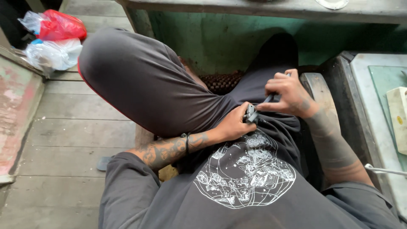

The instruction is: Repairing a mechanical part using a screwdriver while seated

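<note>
The left hand (234, 125) is closed around a small grey metal part (250, 113), pinning it against the lap just above the shirt's white print (243, 174). The right hand (288, 93), right of the part, pinches a thin dark tool (268, 99) whose tip meets the part. Plastic bags (53, 40) lie far left of the print.

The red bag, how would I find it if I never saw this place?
Start at the person's raised knee in dark grey trousers and look past it to the top left corner of the wooden plank floor. A small heap of plastic bags lies there. The red bag sits at the back, bright and crinkly, while the white bag lies in front of it.
</note>
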